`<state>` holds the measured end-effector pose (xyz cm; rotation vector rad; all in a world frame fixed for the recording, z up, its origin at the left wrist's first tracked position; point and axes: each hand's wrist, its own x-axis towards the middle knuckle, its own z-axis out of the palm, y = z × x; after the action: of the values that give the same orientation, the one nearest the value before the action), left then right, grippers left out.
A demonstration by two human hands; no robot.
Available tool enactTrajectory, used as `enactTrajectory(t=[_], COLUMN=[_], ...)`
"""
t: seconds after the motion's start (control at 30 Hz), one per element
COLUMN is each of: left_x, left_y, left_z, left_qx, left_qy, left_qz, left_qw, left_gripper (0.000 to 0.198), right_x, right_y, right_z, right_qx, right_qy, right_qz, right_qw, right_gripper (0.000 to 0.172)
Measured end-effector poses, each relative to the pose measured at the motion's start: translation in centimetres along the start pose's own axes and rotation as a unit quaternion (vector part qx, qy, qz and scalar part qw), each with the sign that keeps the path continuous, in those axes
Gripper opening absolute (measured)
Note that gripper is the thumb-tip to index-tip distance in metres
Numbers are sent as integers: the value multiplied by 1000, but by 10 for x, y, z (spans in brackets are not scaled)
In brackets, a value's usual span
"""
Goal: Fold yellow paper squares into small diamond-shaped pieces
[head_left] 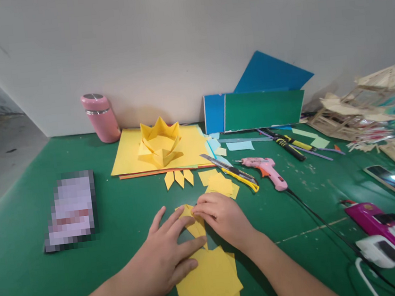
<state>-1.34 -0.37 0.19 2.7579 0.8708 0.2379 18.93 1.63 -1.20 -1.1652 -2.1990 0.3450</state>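
Bottle, pink, stands by the wall; right of it lies a stack of yellow sheets bearing a folded paper bowl, with three small pointed folds just in front. The left hand, fingers spread, rests on the folded paper, which lies on the green table between both hands, just beyond a pile of squares. The right hand, fingertips drawn together, pinches its far edge. Beyond lie yellow slips, then a cutter, a pink glue gun and a purple power strip.
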Motion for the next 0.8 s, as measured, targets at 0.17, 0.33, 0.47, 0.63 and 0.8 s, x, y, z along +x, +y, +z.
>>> enactTrajectory(t=[0.17,0.33,0.47,0.63,0.8], left_x=[1,1,0,3,6], left_y=[2,5,-1,-10,-11], left_z=[-2,-4,-1,0,-1], left_qx=[14,-5,-22,17,48], left_qy=[-6,-10,33,31,22], left_qz=[-10,-30,-43,-55,-64], left_qw=[1000,999,998,998,997], left_gripper=[38,32,40,45,50], right_x=[0,1,1,1,0], right_y=[-1,-2,-5,-7,-7], right_z=[0,-2,-5,-7,-8], right_qx=[-9,-20,-29,-23,-35], right_qy=[2,-12,-34,-42,-54], right_qz=[-3,-20,-18,-14,-10], right_qw=[1000,1000,999,999,998], right_gripper=[27,27,29,29,26])
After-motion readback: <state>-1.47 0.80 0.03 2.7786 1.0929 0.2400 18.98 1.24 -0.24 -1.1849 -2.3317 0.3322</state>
